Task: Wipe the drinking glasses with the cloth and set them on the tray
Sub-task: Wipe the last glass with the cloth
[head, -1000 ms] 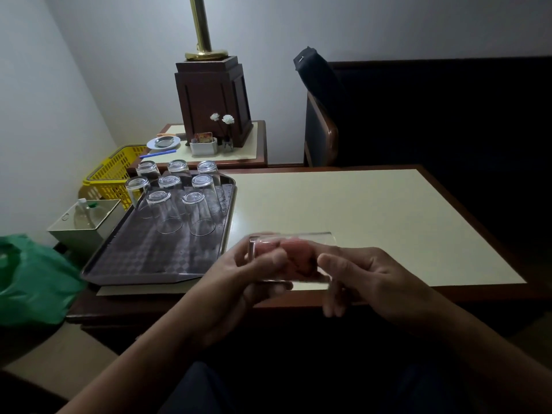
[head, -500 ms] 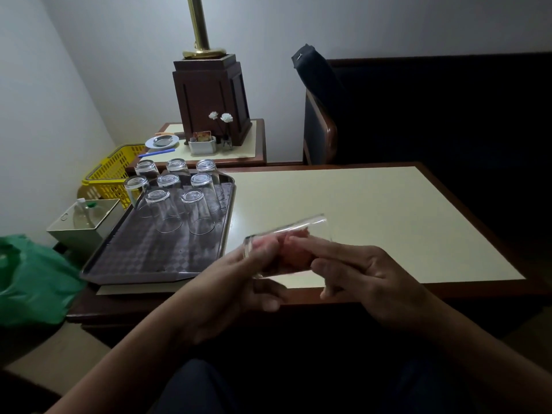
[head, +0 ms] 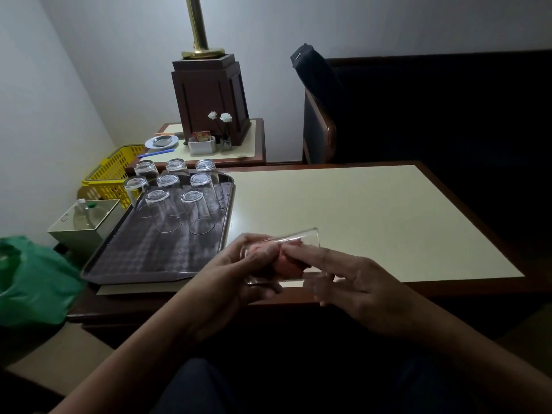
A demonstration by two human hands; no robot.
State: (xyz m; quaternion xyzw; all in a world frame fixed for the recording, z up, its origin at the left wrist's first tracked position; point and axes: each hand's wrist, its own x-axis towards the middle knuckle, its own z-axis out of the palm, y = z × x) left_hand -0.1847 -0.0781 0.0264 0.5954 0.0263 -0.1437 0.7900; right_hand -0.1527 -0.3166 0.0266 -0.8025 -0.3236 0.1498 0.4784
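A clear drinking glass lies on its side above the table's near edge, mouth to the right. My left hand grips its base end. Two straight fingers of my right hand reach in through the mouth and press a bunched pink cloth against the inside wall; the thumb is hidden. Left of the hands lies a dark checkered tray. Several clear glasses stand upside down at its far end.
The cream-topped table stretches to the right of the tray. Behind it are a side table with a dark wooden lamp base and a dark chair. On the left are a yellow basket, a metal bin and a green bag.
The glass has tipped from level to mouth end slightly raised, and my right fingers have shifted inside it with the cloth. The tray and its glasses have not moved.
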